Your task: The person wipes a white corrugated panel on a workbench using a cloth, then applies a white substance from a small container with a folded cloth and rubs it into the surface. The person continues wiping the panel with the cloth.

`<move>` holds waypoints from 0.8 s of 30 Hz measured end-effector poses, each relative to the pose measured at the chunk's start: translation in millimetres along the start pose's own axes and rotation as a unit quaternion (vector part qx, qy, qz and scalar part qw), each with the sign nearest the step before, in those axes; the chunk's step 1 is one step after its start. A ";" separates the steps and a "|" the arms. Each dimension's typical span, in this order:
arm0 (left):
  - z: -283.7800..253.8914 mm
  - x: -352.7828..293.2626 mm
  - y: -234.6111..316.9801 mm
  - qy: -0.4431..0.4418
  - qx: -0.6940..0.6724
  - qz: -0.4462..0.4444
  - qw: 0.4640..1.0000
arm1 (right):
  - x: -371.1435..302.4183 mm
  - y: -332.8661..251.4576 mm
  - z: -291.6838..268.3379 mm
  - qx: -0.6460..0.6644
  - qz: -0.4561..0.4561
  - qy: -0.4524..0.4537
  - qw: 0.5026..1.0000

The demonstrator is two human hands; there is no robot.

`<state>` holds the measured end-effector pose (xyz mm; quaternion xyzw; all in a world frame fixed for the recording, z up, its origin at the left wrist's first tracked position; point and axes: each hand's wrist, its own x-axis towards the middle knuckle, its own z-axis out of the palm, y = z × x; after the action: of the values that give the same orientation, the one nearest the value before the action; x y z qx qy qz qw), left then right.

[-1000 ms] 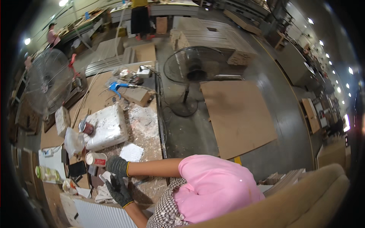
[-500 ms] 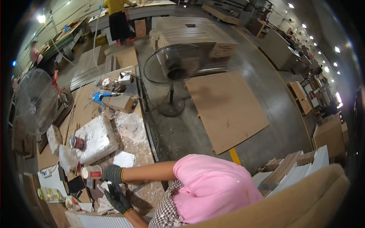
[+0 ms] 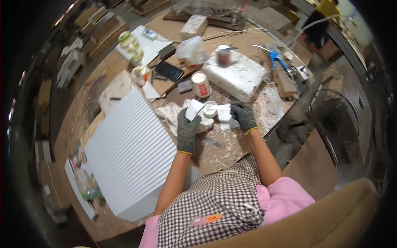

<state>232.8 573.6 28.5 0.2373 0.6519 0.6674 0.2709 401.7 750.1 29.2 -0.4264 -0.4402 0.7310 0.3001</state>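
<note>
Both my hands wear dark grey work gloves with yellow cuffs. My left hand (image 3: 187, 131) is closed on a white piece of paper (image 3: 194, 109) that sticks up from its fingers. My right hand (image 3: 243, 115) pinches a white sheet (image 3: 225, 115) by its right side, low over the table. Between them is a small round white container (image 3: 210, 108), partly covered by the papers. A crumpled white rag (image 3: 168, 112) lies beside my left hand. Just beyond the hands stands a white paper cup (image 3: 201, 85) with a red patch, its contents pale.
A corrugated white panel (image 3: 128, 153) rests at left. Beyond the cup, a tin (image 3: 223, 57) stands on a smeared white block (image 3: 235, 78). A phone (image 3: 169, 71), a plastic bag (image 3: 192, 51) and a blue-handled glue gun (image 3: 277, 58) lie around. A fan (image 3: 331, 120) stands right of the table.
My view has swung left toward the table. My right hand has moved away from the cup to the white sheet, and my left hand now holds up a white piece of paper.
</note>
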 end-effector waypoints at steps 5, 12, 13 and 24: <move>-6.2 -12.5 18.3 0.027 0.022 0.020 0.999 | -1.6 4.4 -5.7 0.108 0.080 -0.061 0.989; -9.9 -17.9 13.4 0.023 0.058 0.020 0.998 | -23.4 -21.5 19.9 0.187 0.136 -0.063 0.971; -8.0 -18.1 16.6 0.023 0.058 0.019 0.998 | -25.4 -19.9 20.0 0.187 0.138 -0.062 0.971; -5.9 -29.7 41.0 0.005 -0.093 -0.029 0.995 | -50.1 -19.7 25.5 0.079 0.052 -0.079 0.992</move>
<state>248.7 549.2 70.3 0.1882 0.5947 0.7184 0.3078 403.2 708.0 71.3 -0.3645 -0.3807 0.8094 0.2591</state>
